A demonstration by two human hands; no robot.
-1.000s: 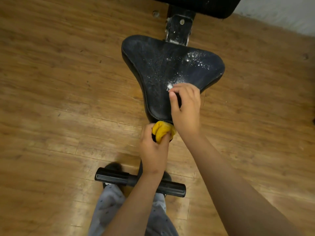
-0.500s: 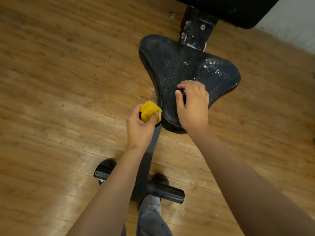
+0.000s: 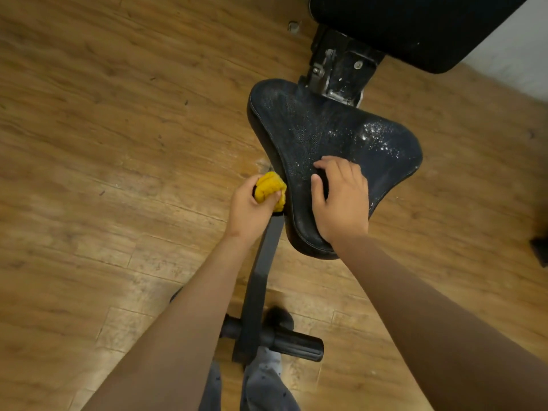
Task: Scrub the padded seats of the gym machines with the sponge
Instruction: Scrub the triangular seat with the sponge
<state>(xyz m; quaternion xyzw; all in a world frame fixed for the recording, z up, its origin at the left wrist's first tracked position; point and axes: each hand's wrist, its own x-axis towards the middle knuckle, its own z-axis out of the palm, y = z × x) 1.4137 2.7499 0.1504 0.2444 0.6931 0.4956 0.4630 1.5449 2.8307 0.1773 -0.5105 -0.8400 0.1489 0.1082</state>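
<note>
Head view: my left hand (image 3: 252, 210) squeezes the yellow sponge (image 3: 268, 188) against the padded seat (image 3: 299, 126) at its nine o'clock edge, to scrub the side. My right hand (image 3: 342, 203) bears down mid-pad, likely steadying it. Its fingers (image 3: 341, 167) are curled, and I cannot tell whether they hold anything.

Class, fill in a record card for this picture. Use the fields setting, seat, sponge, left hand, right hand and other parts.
setting: wooden floor, seen from above
seat: black padded seat, wet, with white foam flecks towards its right side
sponge: yellow sponge, squeezed against the seat's left edge
left hand: left hand grips the sponge
right hand: right hand rests on the seat with its fingers curled; cannot tell if it holds anything
other parts: black back pad beyond the seat, foot bar near the person's legs
</note>
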